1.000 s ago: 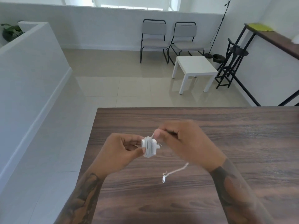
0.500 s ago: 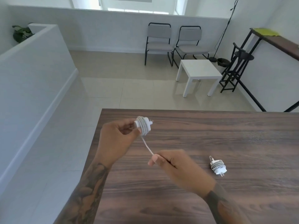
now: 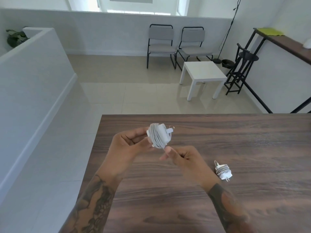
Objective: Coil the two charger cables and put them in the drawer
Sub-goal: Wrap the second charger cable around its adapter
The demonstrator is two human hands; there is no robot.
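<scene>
My left hand [image 3: 129, 143] holds the first charger [image 3: 159, 136] in the air above the far left part of the dark wood table [image 3: 244, 145], its prongs pointing right and slightly away from me, toward the far edge. The white cable is wound in tight turns around the plug body, so the bundle's long axis runs roughly up and down in the head view while the prongs stick out crosswise. Thumb and fingers curl around the bundle's left side, palm turned up and inward, forearm rising from the lower left.

My right hand [image 3: 183, 158] sits just below and right of the bundle, fingers curled in, thumb and forefinger pinching the short free end of the cable where it leaves the bottom of the coil. That tail is very short; I cannot make out its connector behind the fingertips. The right forearm comes in from the lower right, wrist bent toward the left hand.

The second charger [image 3: 223, 172] lies on the table just right of my right wrist, apart from both hands. It is white, already wrapped in its own cable, lying on its side with the prongs pointing toward me and to the right, and a small loop of cable poking out at its far left end.

Beyond the table, on the tiled floor, stand two grey chairs [image 3: 176, 46] and a white side table [image 3: 202, 74].
</scene>
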